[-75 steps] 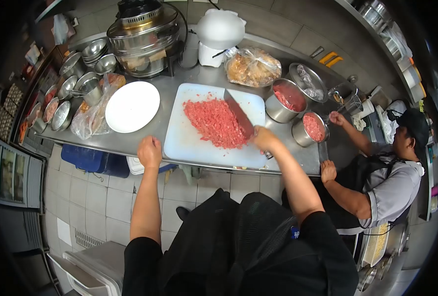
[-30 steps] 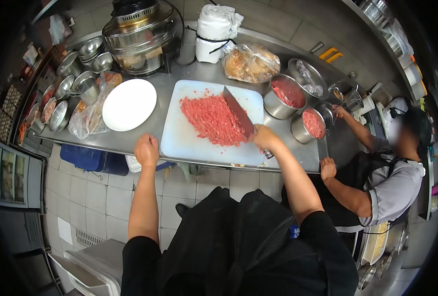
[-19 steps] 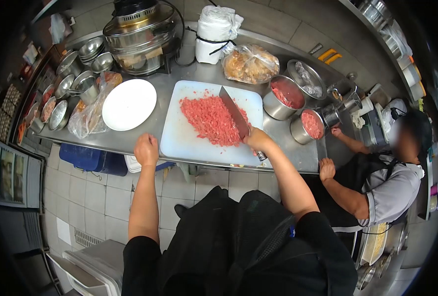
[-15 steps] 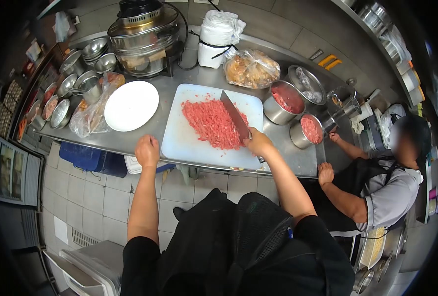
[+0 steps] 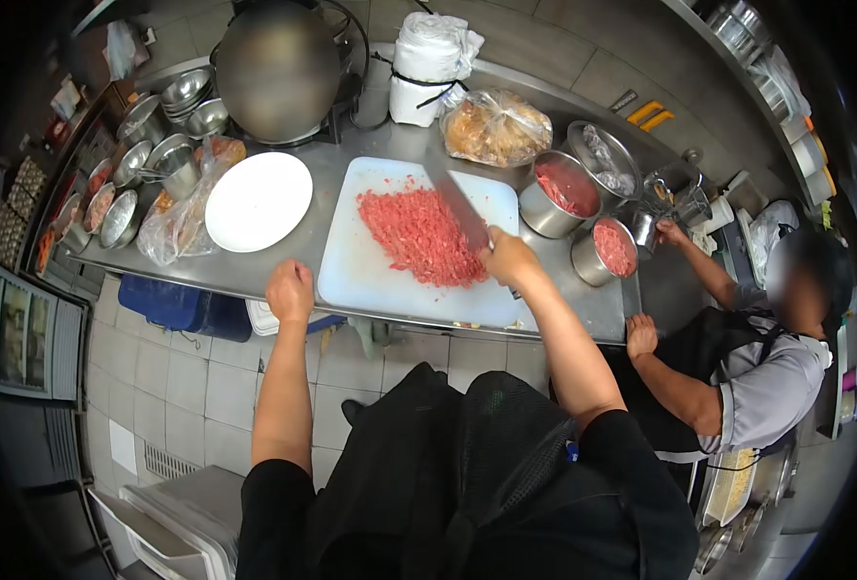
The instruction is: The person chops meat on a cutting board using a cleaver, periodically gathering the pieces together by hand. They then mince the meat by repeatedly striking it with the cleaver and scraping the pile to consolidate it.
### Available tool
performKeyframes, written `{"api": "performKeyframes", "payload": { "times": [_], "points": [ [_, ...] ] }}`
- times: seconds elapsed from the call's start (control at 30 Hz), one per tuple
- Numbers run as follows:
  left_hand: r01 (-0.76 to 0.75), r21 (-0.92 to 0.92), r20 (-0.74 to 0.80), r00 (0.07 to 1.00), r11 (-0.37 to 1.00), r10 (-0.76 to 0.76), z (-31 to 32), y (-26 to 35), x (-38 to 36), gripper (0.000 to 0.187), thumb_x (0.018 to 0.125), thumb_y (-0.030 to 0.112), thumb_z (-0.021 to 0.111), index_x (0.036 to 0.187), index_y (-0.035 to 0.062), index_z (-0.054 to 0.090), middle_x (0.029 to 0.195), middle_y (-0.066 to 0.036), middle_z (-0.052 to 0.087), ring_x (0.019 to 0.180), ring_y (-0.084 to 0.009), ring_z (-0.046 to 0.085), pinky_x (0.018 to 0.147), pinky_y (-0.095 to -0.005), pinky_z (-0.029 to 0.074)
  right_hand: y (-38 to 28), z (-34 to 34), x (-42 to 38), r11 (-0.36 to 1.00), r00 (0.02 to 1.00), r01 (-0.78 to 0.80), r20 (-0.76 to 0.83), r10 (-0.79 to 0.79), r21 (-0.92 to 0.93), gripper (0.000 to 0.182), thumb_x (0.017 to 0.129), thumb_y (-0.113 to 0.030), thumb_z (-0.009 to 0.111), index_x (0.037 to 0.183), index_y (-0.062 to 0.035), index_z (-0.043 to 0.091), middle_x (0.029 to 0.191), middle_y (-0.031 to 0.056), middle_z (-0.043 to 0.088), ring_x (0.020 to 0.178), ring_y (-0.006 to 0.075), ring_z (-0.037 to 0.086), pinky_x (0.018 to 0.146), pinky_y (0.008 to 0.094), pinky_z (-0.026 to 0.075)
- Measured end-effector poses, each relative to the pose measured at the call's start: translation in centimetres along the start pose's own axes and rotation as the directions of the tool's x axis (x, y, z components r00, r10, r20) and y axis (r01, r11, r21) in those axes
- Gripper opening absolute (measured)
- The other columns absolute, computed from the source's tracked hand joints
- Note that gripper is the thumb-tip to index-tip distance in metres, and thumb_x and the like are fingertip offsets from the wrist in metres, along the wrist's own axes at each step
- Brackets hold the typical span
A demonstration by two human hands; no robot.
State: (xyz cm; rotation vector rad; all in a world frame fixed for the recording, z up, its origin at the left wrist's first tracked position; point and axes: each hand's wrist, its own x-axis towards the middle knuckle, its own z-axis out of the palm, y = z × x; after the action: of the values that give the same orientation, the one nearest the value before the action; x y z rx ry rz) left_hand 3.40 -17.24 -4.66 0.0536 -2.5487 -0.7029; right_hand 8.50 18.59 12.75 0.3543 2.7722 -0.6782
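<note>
My right hand (image 5: 510,259) is wrapped round the handle of a cleaver (image 5: 459,208). Its broad blade, slightly blurred, slants over the right side of a heap of chopped red meat (image 5: 411,237). The meat is spread across a white cutting board (image 5: 351,280), with small bits scattered near the board's edges. By the front edge of the counter, left of the board, my left hand (image 5: 290,289) is curled into a fist with nothing showing in it. A white plate (image 5: 258,202) lies just beyond that fist.
Metal pots of red meat (image 5: 591,274) stand right of the board. Behind it are a bagged brown food (image 5: 494,128) and a white wrapped bundle (image 5: 436,68). Metal bowls (image 5: 119,220) crowd the left. A co-worker (image 5: 738,367) stands at the right, one hand near metal containers.
My right hand and the cleaver have shifted slightly right and up. The co-worker's farther hand has moved up to the metal containers. My left hand stays in a fist.
</note>
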Motion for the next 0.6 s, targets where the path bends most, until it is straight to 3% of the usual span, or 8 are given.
{"api": "performKeyframes", "payload": {
  "times": [0.03, 0.1, 0.17, 0.23, 0.27, 0.4, 0.5, 0.6],
  "points": [
    [0.018, -0.016, 0.012, 1.0, 1.0, -0.018, 0.1, 0.1, 0.1, 0.012, 0.085, 0.017, 0.062, 0.081, 0.0062, 0.061, 0.082, -0.013, 0.063, 0.077, -0.0352, 0.061, 0.069, -0.0473, 0.047, 0.5, 0.1, 0.0, 1.0, 1.0, -0.005, 0.006, 0.005, -0.004, 0.035, 0.088, -0.022, 0.054, 0.116, -0.001, 0.056, 0.091, 0.0248, 0.07, 0.082, 0.0391, 0.069, 0.08, 0.0484, 0.053],
    [0.042, -0.027, 0.022, 0.999, 0.999, -0.042, 0.1, 0.1, 0.0, 0.012, 0.085, 0.017, 0.061, 0.081, 0.0062, 0.061, 0.081, -0.013, 0.063, 0.077, -0.0353, 0.061, 0.069, -0.0472, 0.047, 1.4, 0.9, 0.5, 0.991, 0.955, 0.101, -0.271, -0.121, -0.089, 0.037, 0.087, -0.022, 0.054, 0.118, -0.0008, 0.055, 0.09, 0.0242, 0.07, 0.075, 0.0358, 0.069, 0.076, 0.0452, 0.054],
    [0.016, -0.007, -0.006, 1.0, 1.0, -0.016, 0.1, 0.1, 0.2, 0.012, 0.086, 0.017, 0.061, 0.081, 0.0065, 0.061, 0.081, -0.013, 0.064, 0.076, -0.0353, 0.061, 0.068, -0.0473, 0.048, 2.7, 3.1, 1.4, 0.997, 0.949, 0.069, -0.309, -0.071, -0.018, 0.039, 0.087, -0.022, 0.054, 0.121, -0.0009, 0.054, 0.088, 0.0235, 0.07, 0.067, 0.034, 0.069, 0.073, 0.044, 0.054],
    [0.012, -0.016, -0.012, 1.0, 1.0, -0.012, 0.1, 0.3, 0.3, 0.012, 0.086, 0.018, 0.061, 0.081, 0.0065, 0.061, 0.081, -0.013, 0.064, 0.076, -0.0353, 0.061, 0.068, -0.0472, 0.048, 1.5, 2.4, 1.1, 0.997, 0.995, -0.076, 0.061, 0.077, -0.023, 0.04, 0.088, -0.022, 0.055, 0.122, -0.0004, 0.054, 0.089, 0.0244, 0.07, 0.069, 0.0348, 0.069, 0.073, 0.045, 0.054],
    [0.009, -0.016, -0.006, 1.0, 1.0, -0.009, 0.0, 0.1, 0.3, 0.012, 0.086, 0.018, 0.061, 0.082, 0.0066, 0.061, 0.082, -0.013, 0.064, 0.076, -0.0352, 0.061, 0.068, -0.0471, 0.048, 1.6, 1.3, 0.9, 0.999, 0.994, -0.048, 0.101, 0.048, -0.002, 0.04, 0.088, -0.021, 0.055, 0.122, -0.0001, 0.054, 0.087, 0.0239, 0.07, 0.069, 0.0347, 0.069, 0.073, 0.0451, 0.054],
    [0.03, 0.002, 0.007, 1.0, 1.0, -0.03, 0.3, 0.0, 0.0, 0.012, 0.086, 0.018, 0.061, 0.082, 0.0066, 0.061, 0.082, -0.013, 0.064, 0.077, -0.0353, 0.062, 0.068, -0.0473, 0.048, 1.8, 0.2, 0.7, 0.999, 0.993, 0.033, -0.109, -0.034, -0.015, 0.037, 0.087, -0.019, 0.054, 0.119, -0.0003, 0.054, 0.085, 0.0216, 0.07, 0.069, 0.0332, 0.069, 0.072, 0.0455, 0.054],
    [0.029, -0.001, 0.008, 1.0, 1.0, -0.029, 0.2, 0.2, 0.4, 0.012, 0.085, 0.018, 0.061, 0.082, 0.0071, 0.061, 0.082, -0.013, 0.064, 0.077, -0.0356, 0.062, 0.068, -0.0474, 0.048, 2.5, 4.0, 2.0, 0.997, 0.998, -0.058, 0.016, 0.059, -0.059, 0.037, 0.088, -0.02, 0.055, 0.12, -0.0009, 0.054, 0.085, 0.0205, 0.07, 0.068, 0.0326, 0.069, 0.071, 0.0452, 0.054],
    [0.008, 0.016, 0.003, 1.0, 1.0, -0.009, 0.0, -0.1, 0.3, 0.011, 0.085, 0.018, 0.061, 0.083, 0.0076, 0.062, 0.082, -0.013, 0.064, 0.077, -0.0357, 0.062, 0.068, -0.0477, 0.048, 1.5, 1.1, 1.2, 0.999, 0.996, -0.041, 0.081, 0.044, -0.032, 0.041, 0.088, -0.021, 0.055, 0.123, -0.0007, 0.053, 0.084, 0.0195, 0.07, 0.066, 0.0319, 0.069, 0.072, 0.044, 0.054]
  ]
}}
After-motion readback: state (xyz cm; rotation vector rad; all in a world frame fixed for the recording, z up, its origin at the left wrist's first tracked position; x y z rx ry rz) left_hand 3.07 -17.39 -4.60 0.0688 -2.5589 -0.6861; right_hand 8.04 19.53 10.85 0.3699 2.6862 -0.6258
